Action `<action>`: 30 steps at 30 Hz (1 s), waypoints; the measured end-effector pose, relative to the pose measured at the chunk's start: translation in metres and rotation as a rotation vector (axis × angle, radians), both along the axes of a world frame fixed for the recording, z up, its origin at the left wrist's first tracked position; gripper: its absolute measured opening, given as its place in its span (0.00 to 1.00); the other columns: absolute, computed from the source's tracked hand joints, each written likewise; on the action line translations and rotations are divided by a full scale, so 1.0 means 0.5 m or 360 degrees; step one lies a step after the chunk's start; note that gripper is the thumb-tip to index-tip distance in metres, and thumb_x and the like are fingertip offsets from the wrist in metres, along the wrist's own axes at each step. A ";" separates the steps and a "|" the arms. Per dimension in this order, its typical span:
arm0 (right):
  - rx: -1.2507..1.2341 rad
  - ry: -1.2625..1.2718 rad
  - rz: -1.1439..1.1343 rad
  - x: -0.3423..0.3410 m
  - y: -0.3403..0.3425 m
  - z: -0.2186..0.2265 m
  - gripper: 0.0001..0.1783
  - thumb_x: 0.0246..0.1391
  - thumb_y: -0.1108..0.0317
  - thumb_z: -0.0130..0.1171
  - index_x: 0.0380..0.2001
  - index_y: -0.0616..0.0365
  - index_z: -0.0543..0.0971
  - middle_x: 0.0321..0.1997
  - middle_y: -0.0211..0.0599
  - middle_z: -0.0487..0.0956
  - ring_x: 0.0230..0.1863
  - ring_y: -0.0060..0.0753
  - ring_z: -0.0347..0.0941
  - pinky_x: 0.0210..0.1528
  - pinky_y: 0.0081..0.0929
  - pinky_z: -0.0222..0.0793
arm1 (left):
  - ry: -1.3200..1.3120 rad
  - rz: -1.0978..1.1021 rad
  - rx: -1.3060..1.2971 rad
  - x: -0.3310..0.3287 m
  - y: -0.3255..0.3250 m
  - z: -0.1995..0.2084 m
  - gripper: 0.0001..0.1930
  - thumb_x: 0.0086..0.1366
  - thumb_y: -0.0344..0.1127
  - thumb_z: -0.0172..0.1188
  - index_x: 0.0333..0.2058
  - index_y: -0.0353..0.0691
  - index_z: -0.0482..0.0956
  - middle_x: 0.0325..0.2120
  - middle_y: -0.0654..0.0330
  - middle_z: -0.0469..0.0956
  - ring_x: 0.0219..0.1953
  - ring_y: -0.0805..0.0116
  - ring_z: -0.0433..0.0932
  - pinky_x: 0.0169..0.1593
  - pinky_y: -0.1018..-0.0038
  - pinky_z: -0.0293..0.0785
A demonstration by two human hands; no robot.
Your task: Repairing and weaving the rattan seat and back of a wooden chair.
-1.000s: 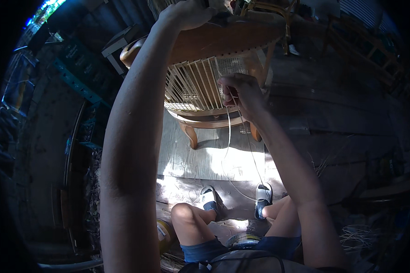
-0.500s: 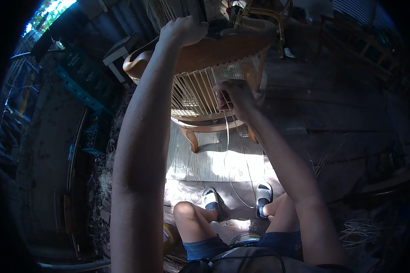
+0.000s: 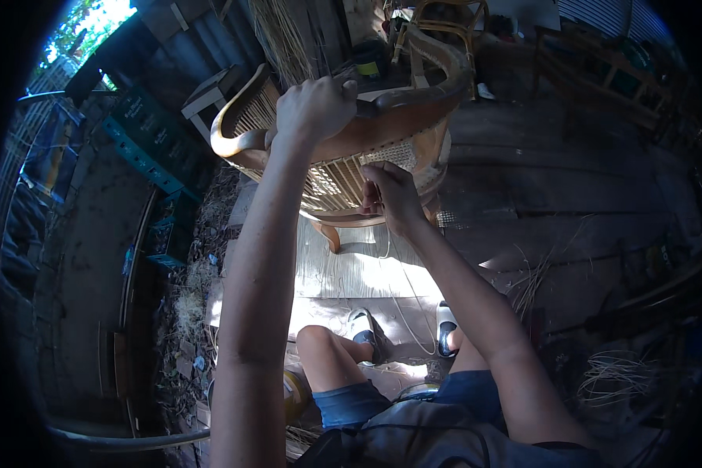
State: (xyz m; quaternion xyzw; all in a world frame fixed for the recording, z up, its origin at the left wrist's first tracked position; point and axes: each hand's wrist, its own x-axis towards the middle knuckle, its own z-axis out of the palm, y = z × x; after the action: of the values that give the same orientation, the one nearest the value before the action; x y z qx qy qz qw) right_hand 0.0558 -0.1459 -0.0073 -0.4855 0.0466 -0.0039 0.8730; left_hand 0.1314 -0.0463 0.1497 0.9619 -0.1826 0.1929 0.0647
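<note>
A curved wooden chair (image 3: 359, 139) stands with its back toward me. My left hand (image 3: 313, 109) rests over the top rail, fingers bent round it and partly hidden. Below the rail, pale upright cane strands (image 3: 331, 183) are strung across the back panel, with woven cane mesh (image 3: 398, 156) beside them. My right hand (image 3: 390, 195) is close to the lower part of these strands, its fingers pinched together. A loose cane strand (image 3: 402, 313) hangs below it and trails to the floor between my feet. Its end at the fingers is hidden.
Green crates (image 3: 140, 140) stand at the left beside leaf litter. Long dry cane (image 3: 277, 39) leans behind the chair. A rattan chair (image 3: 476, 39) and a wooden frame (image 3: 600, 82) stand at the far right. Loose strands (image 3: 616, 378) lie at the right, and a yellow tin (image 3: 295, 394) is by my leg.
The chair's rail sits lower in the picture, and more of its inside and arms shows. My left hand stays on the rail. My right hand also appears lower, still by the strands.
</note>
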 end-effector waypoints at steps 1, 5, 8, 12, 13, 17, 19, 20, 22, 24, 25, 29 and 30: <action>0.0001 0.0002 -0.0006 -0.026 0.003 -0.022 0.11 0.55 0.62 0.57 0.26 0.58 0.74 0.18 0.30 0.71 0.17 0.25 0.69 0.24 0.28 0.72 | 0.0002 -0.0006 0.0001 -0.025 0.001 -0.022 0.27 0.66 0.54 0.42 0.33 0.38 0.84 0.33 0.44 0.81 0.40 0.44 0.80 0.47 0.55 0.75; 0.0250 0.0071 0.0143 -0.093 0.008 -0.066 0.07 0.57 0.63 0.56 0.33 0.55 0.75 0.21 0.26 0.72 0.20 0.22 0.69 0.30 0.30 0.74 | -0.0087 -0.0005 -0.0012 -0.114 0.010 -0.050 0.26 0.66 0.53 0.43 0.29 0.37 0.83 0.29 0.45 0.81 0.35 0.44 0.81 0.43 0.56 0.76; 0.0529 0.0074 0.0218 -0.127 0.018 -0.084 0.07 0.57 0.64 0.56 0.36 0.54 0.75 0.21 0.24 0.72 0.21 0.20 0.69 0.35 0.30 0.74 | -0.0107 -0.0021 -0.0020 -0.163 0.019 -0.060 0.27 0.66 0.52 0.43 0.27 0.36 0.82 0.27 0.45 0.81 0.34 0.45 0.81 0.42 0.56 0.76; 0.0745 0.0131 0.0302 -0.154 0.035 -0.107 0.05 0.57 0.66 0.54 0.33 0.54 0.76 0.20 0.23 0.72 0.21 0.19 0.70 0.35 0.30 0.75 | -0.0227 -0.0043 -0.0024 -0.217 0.029 -0.086 0.28 0.68 0.53 0.42 0.22 0.37 0.82 0.22 0.46 0.80 0.28 0.47 0.81 0.37 0.57 0.77; 0.0741 0.0140 0.0284 -0.160 0.037 -0.116 0.05 0.57 0.67 0.54 0.31 0.55 0.77 0.19 0.23 0.72 0.20 0.19 0.70 0.31 0.30 0.76 | -0.0247 -0.0044 -0.0025 -0.232 0.028 -0.091 0.29 0.68 0.53 0.42 0.22 0.37 0.82 0.21 0.47 0.80 0.27 0.48 0.81 0.35 0.58 0.77; 0.0755 0.0184 0.0253 -0.208 0.039 -0.132 0.05 0.57 0.67 0.53 0.31 0.55 0.77 0.19 0.24 0.72 0.20 0.20 0.70 0.31 0.31 0.76 | -0.0297 -0.0071 -0.0025 -0.277 0.041 -0.112 0.29 0.68 0.53 0.42 0.21 0.38 0.82 0.18 0.48 0.79 0.25 0.49 0.81 0.33 0.58 0.77; 0.0795 0.0081 0.0297 -0.225 0.032 -0.139 0.06 0.56 0.67 0.54 0.31 0.55 0.76 0.19 0.24 0.72 0.20 0.21 0.69 0.31 0.31 0.76 | -0.0286 -0.0025 -0.0001 -0.293 0.039 -0.109 0.29 0.68 0.53 0.43 0.21 0.38 0.82 0.17 0.49 0.79 0.24 0.49 0.81 0.33 0.58 0.76; 0.0799 0.0085 0.0293 -0.233 0.032 -0.141 0.06 0.56 0.67 0.54 0.31 0.55 0.76 0.19 0.24 0.72 0.20 0.21 0.69 0.31 0.31 0.76 | -0.0281 -0.0029 0.0002 -0.298 0.040 -0.112 0.29 0.68 0.53 0.43 0.21 0.38 0.82 0.17 0.49 0.79 0.24 0.49 0.81 0.33 0.58 0.76; 0.0777 0.0114 0.0303 -0.247 0.034 -0.145 0.06 0.57 0.66 0.54 0.30 0.56 0.76 0.19 0.24 0.72 0.21 0.21 0.70 0.32 0.31 0.76 | -0.0305 -0.0011 -0.0008 -0.304 0.047 -0.119 0.28 0.68 0.53 0.43 0.21 0.38 0.82 0.17 0.49 0.78 0.23 0.49 0.80 0.32 0.58 0.76; 0.0813 0.0127 0.0297 -0.255 0.031 -0.150 0.06 0.56 0.66 0.54 0.30 0.56 0.76 0.19 0.24 0.72 0.21 0.21 0.70 0.32 0.30 0.76 | -0.0294 -0.0025 0.0009 -0.311 0.039 -0.115 0.28 0.68 0.53 0.43 0.21 0.38 0.82 0.16 0.49 0.78 0.23 0.50 0.80 0.32 0.58 0.76; 0.0834 0.0138 0.0295 -0.258 0.030 -0.152 0.06 0.56 0.65 0.54 0.31 0.56 0.76 0.19 0.24 0.72 0.21 0.21 0.70 0.32 0.30 0.76 | -0.0288 -0.0035 0.0011 -0.313 0.035 -0.113 0.28 0.68 0.53 0.43 0.21 0.38 0.82 0.16 0.49 0.78 0.23 0.50 0.80 0.32 0.58 0.76; 0.0800 0.0105 0.0320 -0.252 0.032 -0.155 0.06 0.56 0.65 0.54 0.31 0.55 0.77 0.19 0.24 0.72 0.21 0.21 0.69 0.32 0.30 0.75 | -0.0329 -0.0038 0.0012 -0.320 0.042 -0.124 0.28 0.68 0.52 0.43 0.21 0.38 0.81 0.16 0.49 0.78 0.23 0.50 0.80 0.31 0.58 0.76; 0.0802 0.0103 0.0330 -0.250 0.032 -0.158 0.07 0.56 0.65 0.54 0.31 0.55 0.77 0.19 0.25 0.72 0.21 0.21 0.69 0.32 0.30 0.75 | -0.0320 -0.0049 -0.0004 -0.321 0.041 -0.126 0.28 0.68 0.52 0.43 0.21 0.38 0.82 0.15 0.49 0.78 0.22 0.51 0.80 0.31 0.58 0.76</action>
State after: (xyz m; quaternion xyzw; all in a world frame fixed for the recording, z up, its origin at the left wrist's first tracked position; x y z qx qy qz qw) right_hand -0.0690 -0.1297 -0.0860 -0.2551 0.0240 0.1126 0.9600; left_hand -0.0291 -0.0258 0.0869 0.9347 -0.2025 0.2876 0.0502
